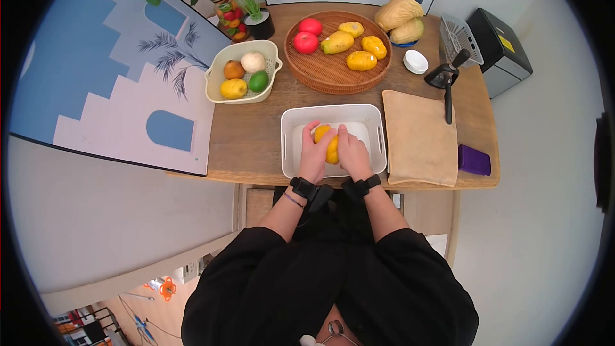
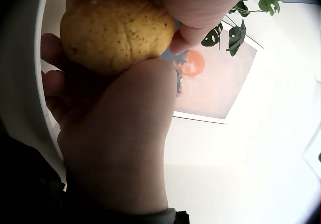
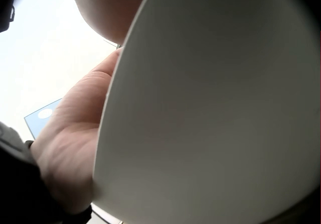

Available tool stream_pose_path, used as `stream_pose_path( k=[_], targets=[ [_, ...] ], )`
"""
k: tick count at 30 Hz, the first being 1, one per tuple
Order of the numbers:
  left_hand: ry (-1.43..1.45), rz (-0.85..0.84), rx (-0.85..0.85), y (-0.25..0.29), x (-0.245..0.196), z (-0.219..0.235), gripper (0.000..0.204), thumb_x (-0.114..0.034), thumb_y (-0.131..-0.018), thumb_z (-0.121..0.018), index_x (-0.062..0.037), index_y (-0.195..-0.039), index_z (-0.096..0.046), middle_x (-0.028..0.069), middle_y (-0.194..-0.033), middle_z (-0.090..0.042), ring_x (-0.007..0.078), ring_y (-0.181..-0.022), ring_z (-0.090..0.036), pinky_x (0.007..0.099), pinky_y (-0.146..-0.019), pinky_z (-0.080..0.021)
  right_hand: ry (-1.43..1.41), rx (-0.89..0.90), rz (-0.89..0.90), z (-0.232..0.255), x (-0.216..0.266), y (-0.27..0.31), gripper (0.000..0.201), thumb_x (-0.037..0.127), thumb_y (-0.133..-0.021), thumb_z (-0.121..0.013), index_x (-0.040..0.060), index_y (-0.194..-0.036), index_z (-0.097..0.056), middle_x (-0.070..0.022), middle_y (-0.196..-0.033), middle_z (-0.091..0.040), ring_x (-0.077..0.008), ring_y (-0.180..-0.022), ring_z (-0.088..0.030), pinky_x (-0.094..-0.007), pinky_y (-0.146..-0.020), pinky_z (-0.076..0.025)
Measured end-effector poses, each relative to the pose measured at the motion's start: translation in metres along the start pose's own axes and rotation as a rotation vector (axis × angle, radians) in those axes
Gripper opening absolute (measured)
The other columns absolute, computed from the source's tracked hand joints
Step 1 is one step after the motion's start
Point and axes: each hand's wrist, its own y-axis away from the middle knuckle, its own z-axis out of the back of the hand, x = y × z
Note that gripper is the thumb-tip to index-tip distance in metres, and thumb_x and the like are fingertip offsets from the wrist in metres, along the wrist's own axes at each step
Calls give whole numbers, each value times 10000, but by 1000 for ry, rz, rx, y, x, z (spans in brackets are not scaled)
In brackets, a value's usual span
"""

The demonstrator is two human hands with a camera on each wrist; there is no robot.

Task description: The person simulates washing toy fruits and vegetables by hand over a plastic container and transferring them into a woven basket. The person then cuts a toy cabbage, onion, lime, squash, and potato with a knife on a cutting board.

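Observation:
A yellow, speckled, creased fruit (image 1: 332, 152) is held over a white box (image 1: 333, 109). My left hand (image 1: 312, 155) grips it from the left and my right hand (image 1: 354, 152) from the right. In the left wrist view, the fruit (image 2: 118, 30) looks rounded, with small dark dots. There the right hand (image 2: 123, 128) comes up from below with its fingers round the fruit's lower side, while the left hand (image 2: 205, 3) covers part of it at the top. The box wall (image 3: 200, 108) fills most of the right wrist view and hides the fruit.
Behind the box stands a wicker basket (image 1: 336, 85) with red and yellow fruit. A pale green basket (image 1: 213, 82) holds several fruits at left. To the right lie a tan cloth (image 1: 418, 147), a black-handled press (image 1: 447, 83), a white bowl (image 1: 416, 61) and a purple block (image 1: 474, 160).

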Motion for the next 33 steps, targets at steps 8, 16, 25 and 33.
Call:
stream_pose_path(
  k=[8,16,25,33],
  targets=[
    [88,30,-55,-13,12,12,334,-304,-1060,-575,-70,-1289,-511,67,-1087,-607,132,-986,-607,289,-845,-528,-225,-211,160,-6,2,1,516,434,-1060,-444,-19,-1230,-625,-272,-978,-713,-351,-917,-726,-377,-824,-565],
    [248,33,-86,-6,2,9,384,-378,-1108,-429,-63,-1317,-496,74,-1204,-590,181,-1099,-593,340,-937,-518,-216,-184,479,-15,-5,2,502,360,-971,-626,37,-1350,-563,-252,-1101,-698,-395,-1022,-684,-438,-914,-541],
    [161,117,73,-3,1,3,555,-207,-1000,-672,-74,-1451,-378,86,-1273,-551,187,-1161,-566,332,-966,-508,-295,-65,-21,-1,2,2,452,389,-1060,-451,23,-1286,-593,-206,-984,-708,-306,-920,-706,-419,-819,-553],
    [104,74,12,-9,6,9,449,-319,-1104,-445,-81,-1484,-420,98,-1451,-485,206,-1221,-571,370,-1000,-514,-272,-96,366,-14,-8,-1,524,332,-985,-629,9,-1385,-529,-274,-1367,-571,-427,-1170,-618,-445,-993,-502]
  ],
)
